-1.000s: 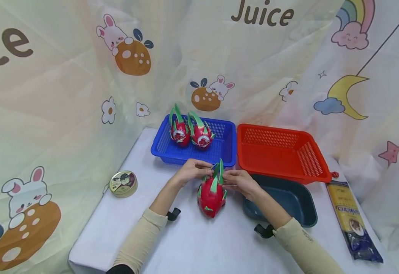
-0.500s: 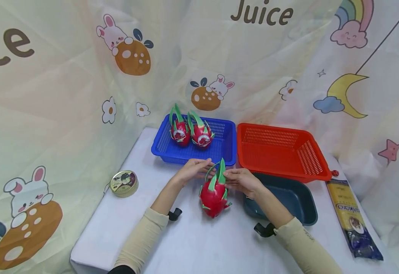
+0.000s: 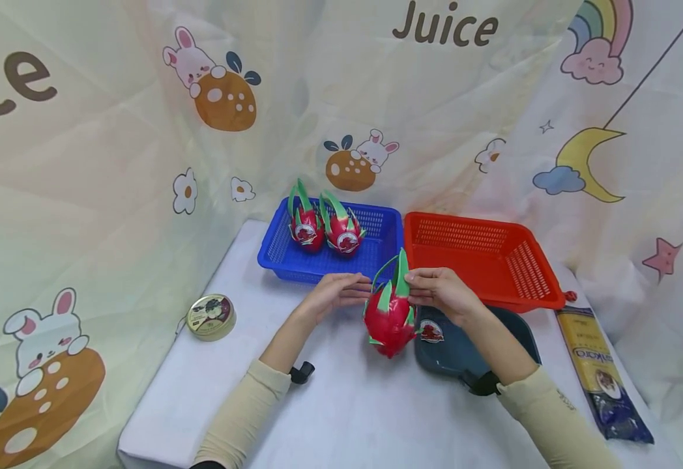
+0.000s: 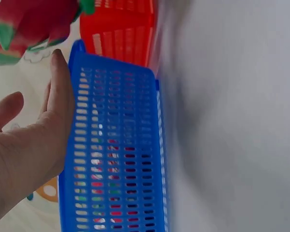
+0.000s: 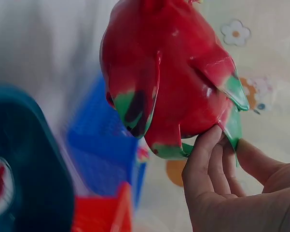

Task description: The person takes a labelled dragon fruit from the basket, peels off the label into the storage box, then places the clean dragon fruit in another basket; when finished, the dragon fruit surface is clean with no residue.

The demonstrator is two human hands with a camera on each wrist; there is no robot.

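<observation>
A red dragon fruit (image 3: 390, 326) with green leaf tips hangs above the white table in the head view. My right hand (image 3: 442, 294) pinches it by a long green leaf, which the right wrist view shows between thumb and fingers (image 5: 210, 154). Left of the fruit is my left hand (image 3: 334, 296), its fingers extended toward the leaves and holding nothing. The left wrist view has the left hand (image 4: 36, 135) beside the blue basket (image 4: 113, 125), with part of the fruit (image 4: 36, 21) beyond its fingertips. Two more dragon fruits (image 3: 306, 231) lie in the blue basket.
A red basket (image 3: 543, 286) stands at the back right. In front of it is a dark teal tray (image 3: 459, 361) with a round label (image 3: 432, 331) showing in it. A round tin (image 3: 211, 317) sits at left, and a yellow-blue packet (image 3: 602, 374) at right.
The dragon fruit has risen and shifted right with my right hand. My left hand, earlier at the leaves, now has its fingers straighter and has moved slightly right.
</observation>
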